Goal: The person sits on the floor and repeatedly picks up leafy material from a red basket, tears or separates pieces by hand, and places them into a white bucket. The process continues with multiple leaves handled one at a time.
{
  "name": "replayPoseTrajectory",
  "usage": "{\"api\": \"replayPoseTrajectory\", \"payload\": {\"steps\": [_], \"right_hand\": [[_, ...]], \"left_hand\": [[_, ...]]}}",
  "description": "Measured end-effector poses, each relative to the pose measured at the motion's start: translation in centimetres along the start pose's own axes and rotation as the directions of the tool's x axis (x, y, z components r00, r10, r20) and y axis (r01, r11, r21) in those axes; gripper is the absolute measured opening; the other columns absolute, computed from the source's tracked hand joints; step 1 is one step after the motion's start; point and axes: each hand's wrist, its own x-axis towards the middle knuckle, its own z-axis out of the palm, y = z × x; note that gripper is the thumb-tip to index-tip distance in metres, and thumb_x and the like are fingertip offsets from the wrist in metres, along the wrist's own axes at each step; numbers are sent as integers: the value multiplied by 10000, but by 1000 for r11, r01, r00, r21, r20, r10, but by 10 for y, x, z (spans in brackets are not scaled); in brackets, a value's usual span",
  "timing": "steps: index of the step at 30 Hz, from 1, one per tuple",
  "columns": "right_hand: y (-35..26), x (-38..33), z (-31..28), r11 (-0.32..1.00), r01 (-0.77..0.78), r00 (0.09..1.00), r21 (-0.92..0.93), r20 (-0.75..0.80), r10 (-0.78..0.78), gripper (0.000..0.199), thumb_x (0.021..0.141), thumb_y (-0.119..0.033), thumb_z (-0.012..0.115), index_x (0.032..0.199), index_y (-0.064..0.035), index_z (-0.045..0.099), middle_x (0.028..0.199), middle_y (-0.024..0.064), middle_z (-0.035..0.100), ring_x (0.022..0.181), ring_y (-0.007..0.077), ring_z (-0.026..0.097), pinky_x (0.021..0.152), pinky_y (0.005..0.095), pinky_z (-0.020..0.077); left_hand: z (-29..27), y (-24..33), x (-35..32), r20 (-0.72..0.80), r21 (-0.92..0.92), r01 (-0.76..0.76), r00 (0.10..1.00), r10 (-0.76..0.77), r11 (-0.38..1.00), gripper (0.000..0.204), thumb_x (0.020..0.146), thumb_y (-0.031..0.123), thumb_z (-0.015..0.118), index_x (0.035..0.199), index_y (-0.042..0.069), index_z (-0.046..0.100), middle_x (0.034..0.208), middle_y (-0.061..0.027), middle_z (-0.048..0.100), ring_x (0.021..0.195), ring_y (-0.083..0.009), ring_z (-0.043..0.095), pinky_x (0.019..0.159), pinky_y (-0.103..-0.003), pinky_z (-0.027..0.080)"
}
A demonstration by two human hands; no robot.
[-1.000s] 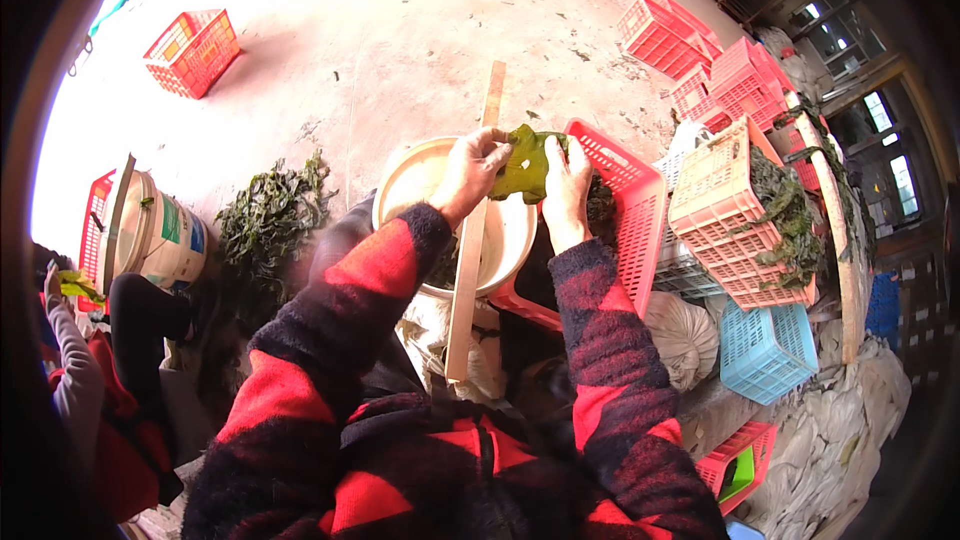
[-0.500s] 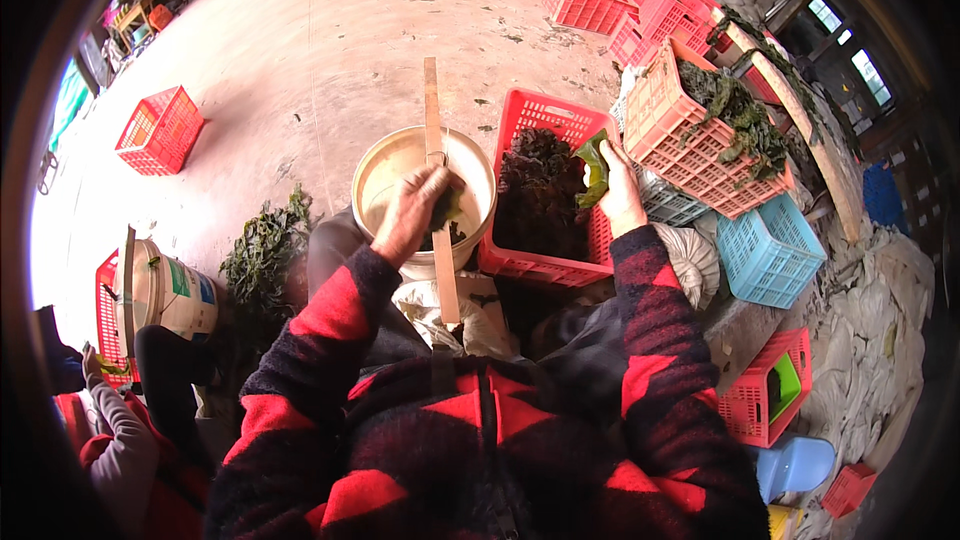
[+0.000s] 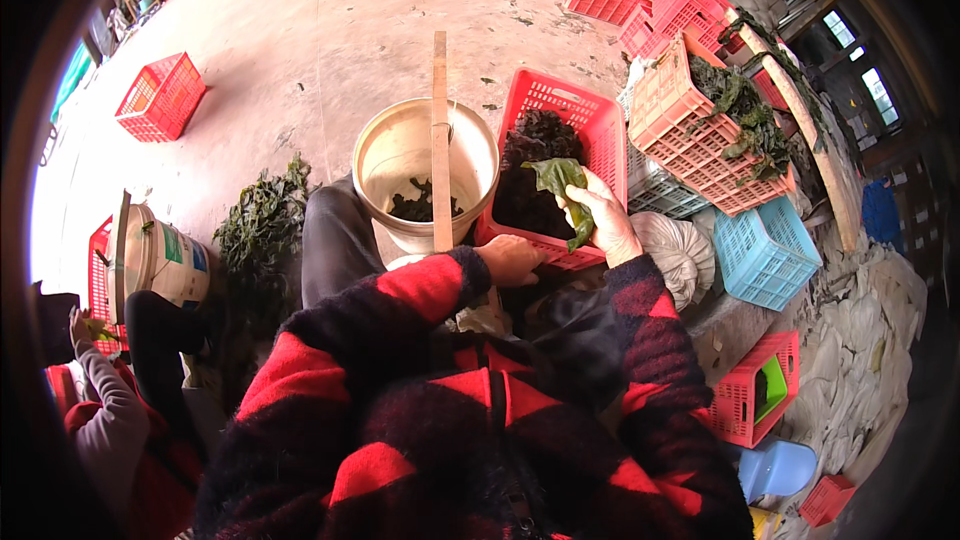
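My right hand (image 3: 606, 215) is closed on a glossy green seaweed leaf (image 3: 560, 180), holding it up over the front of a red crate (image 3: 608, 140). Dark seaweed (image 3: 535, 140) fills much of that crate. My left hand (image 3: 511, 260) is low at the crate's near edge, palm down with fingers curled; what they grip, if anything, is hidden. Just left of the crate stands a white bucket (image 3: 375, 165) with dark seaweed scraps (image 3: 415, 202) at its bottom. A narrow wooden slat (image 3: 440, 130) runs across the bucket's mouth.
Loose seaweed (image 3: 262, 225) lies left of my knee. At far left, another person's hand (image 3: 80, 328) holds some leaf near a second bucket (image 3: 165, 260). An orange crate (image 3: 660, 105) heaped with seaweed, a blue crate (image 3: 768, 250) and a tied sack (image 3: 675, 252) crowd the right.
My left hand has left the slat above the bucket and come down right to the crate's near edge. My right hand has lowered slightly leftward, and its leaf now hangs spread out.
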Motion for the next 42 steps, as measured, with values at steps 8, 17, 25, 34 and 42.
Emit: {"api": "replayPoseTrajectory", "payload": {"steps": [8,17,25,34,42], "right_hand": [[26,2,18,992,-124,991,-5,50,124,233,930,-132,520,1129,-27,580,862,-8,581,684,52,534,542,184,443],[55,-30,38,963,-197,980,-185,-66,187,194,955,-228,581,978,-41,629,756,-52,532,633,40,462,545,210,373],[55,-37,42,885,-102,959,-454,-281,-34,202,982,-171,530,1023,-5,637,718,-19,572,571,38,473,531,199,391],[74,-42,59,259,99,899,-961,-25,-437,420,836,77,488,1228,-37,582,907,149,634,736,312,618,636,369,512],[92,-55,47,769,-91,924,-633,-341,-171,253,996,-179,513,1144,-2,618,743,49,628,609,138,611,582,283,501]], "left_hand": [[-20,-16,-6,-30,-911,-88,989,-147,-403,640,963,557,456,1327,30,455,1143,-142,568,1031,-280,583,946,-444,465],[-41,-36,-8,-128,-855,-374,824,-552,-359,311,1030,191,367,1185,-16,538,1040,-141,639,1016,-285,630,909,-425,510],[-53,-31,-9,-58,-696,-497,758,-650,-517,223,1020,189,402,1008,39,567,834,-45,599,682,-191,554,721,-348,464],[-58,-30,-17,-40,-713,-529,686,-727,-460,116,949,82,496,1008,2,557,751,-16,492,623,-137,463,682,-337,444],[-62,-37,-22,-56,-694,-553,681,-730,-462,114,952,91,523,1009,-5,543,771,-30,513,651,-142,478,623,-271,439]]}}
